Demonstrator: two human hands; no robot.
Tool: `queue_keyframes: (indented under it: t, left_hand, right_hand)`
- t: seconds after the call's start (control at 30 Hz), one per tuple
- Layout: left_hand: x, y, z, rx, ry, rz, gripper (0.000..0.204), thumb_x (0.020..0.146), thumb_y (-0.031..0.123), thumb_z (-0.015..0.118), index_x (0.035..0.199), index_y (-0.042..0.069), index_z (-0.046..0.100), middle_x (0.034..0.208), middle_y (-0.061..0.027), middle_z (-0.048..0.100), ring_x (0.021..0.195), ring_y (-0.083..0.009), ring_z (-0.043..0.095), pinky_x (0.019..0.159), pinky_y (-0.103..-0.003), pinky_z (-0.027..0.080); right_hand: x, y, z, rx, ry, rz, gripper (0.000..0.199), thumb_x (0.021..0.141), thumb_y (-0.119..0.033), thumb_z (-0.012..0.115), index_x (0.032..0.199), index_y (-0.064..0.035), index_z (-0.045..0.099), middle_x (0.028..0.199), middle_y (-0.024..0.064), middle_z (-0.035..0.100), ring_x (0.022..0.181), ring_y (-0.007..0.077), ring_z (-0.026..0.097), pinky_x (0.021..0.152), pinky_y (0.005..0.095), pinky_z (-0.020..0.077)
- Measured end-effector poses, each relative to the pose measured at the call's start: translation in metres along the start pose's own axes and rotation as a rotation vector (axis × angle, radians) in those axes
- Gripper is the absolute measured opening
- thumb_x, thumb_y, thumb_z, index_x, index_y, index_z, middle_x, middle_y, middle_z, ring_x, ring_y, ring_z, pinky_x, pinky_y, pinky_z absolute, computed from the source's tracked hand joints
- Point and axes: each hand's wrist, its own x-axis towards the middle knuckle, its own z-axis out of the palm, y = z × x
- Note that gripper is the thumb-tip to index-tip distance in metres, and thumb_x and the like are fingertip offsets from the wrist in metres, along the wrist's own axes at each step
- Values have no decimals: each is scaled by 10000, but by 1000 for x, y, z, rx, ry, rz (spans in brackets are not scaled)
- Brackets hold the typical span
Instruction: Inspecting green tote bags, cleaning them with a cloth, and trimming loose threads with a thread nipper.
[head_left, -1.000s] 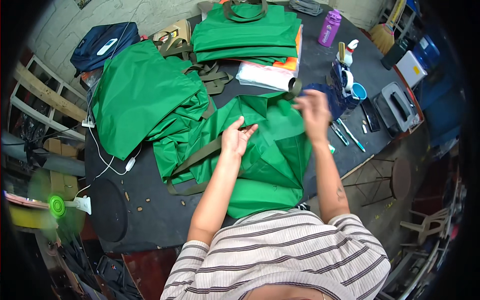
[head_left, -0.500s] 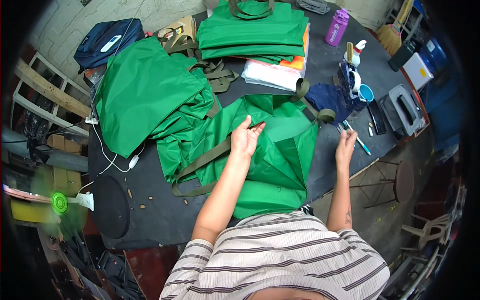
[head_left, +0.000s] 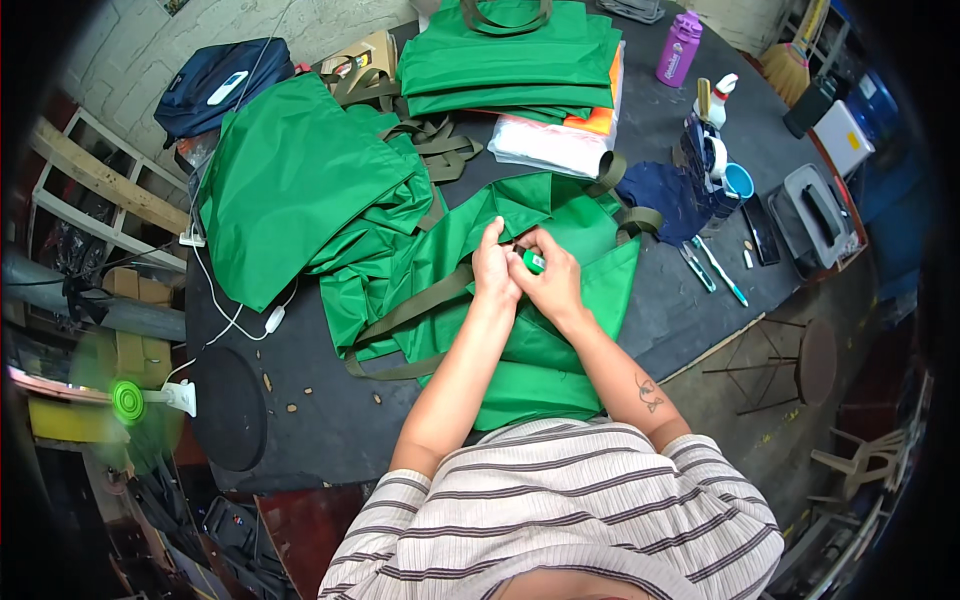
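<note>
A green fabric tote bag [head_left: 590,290] with olive straps lies spread and rumpled on the table before me. Over its middle my two hands meet. My left hand [head_left: 492,268] is closed at the bag's fabric, thumb up, its fingertips partly hidden by the other hand. My right hand [head_left: 553,280] is closed round a small bright green lighter [head_left: 534,262], most of which the fingers cover. An olive strap [head_left: 420,310] runs under my left wrist. Whether a flame or a loose thread is there, I cannot tell.
More green bags [head_left: 300,190] lie heaped at left, and a folded stack [head_left: 510,60] sits at the back. A purple bottle [head_left: 679,48], a blue cup [head_left: 737,181], thread snips [head_left: 697,266], a pen [head_left: 722,272] and a grey case [head_left: 806,222] occupy the right. A green fan [head_left: 130,402] stands at left.
My right hand has come from the table's right side in to my left hand, bringing the green lighter. My left hand has stayed at the bag.
</note>
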Motion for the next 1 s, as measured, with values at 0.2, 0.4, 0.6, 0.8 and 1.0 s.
queue_keyframes:
  t: [0.2, 0.4, 0.6, 0.8, 1.0]
  left_hand:
    - [4, -1, -7, 3, 64, 3, 309, 902, 294, 512, 916, -11, 560, 845, -114, 634, 712, -237, 621, 654, -361, 530]
    - [5, -1, -6, -31, 146, -4, 269, 896, 279, 527, 865, 13, 550, 797, -91, 627, 678, -221, 613, 621, -355, 521]
    - [4, -4, -8, -36, 131, 11, 242, 887, 263, 540, 880, 21, 546, 820, -95, 630, 724, -231, 613, 667, -373, 514]
    - [-1, -19, -13, 15, 21, 67, 194, 880, 232, 584, 858, 48, 529, 796, -63, 581, 720, -207, 575, 688, -345, 484]
    - [-2, -13, -15, 93, 11, 210, 185, 878, 203, 565, 901, 19, 563, 893, -79, 612, 822, -208, 598, 725, -373, 497]
  right_hand:
    - [1, 5, 8, -20, 52, -13, 231, 729, -216, 666, 852, -48, 565, 733, 110, 630, 675, 278, 633, 602, 375, 489]
    - [0, 7, 10, -28, 16, 9, 233, 743, -226, 657, 866, -56, 553, 784, 125, 649, 739, 314, 647, 629, 396, 501]
    - [-2, 11, 15, 64, 55, 17, 272, 762, -267, 669, 855, -42, 548, 732, 128, 630, 669, 301, 626, 593, 392, 480]
    - [9, 25, 20, 397, 69, 221, 298, 786, -246, 710, 694, 0, 571, 600, 40, 561, 560, 74, 486, 497, 271, 385]
    - [11, 17, -3, 594, -76, 450, 334, 851, -321, 673, 694, -43, 576, 554, -34, 490, 460, 30, 398, 411, 193, 283]
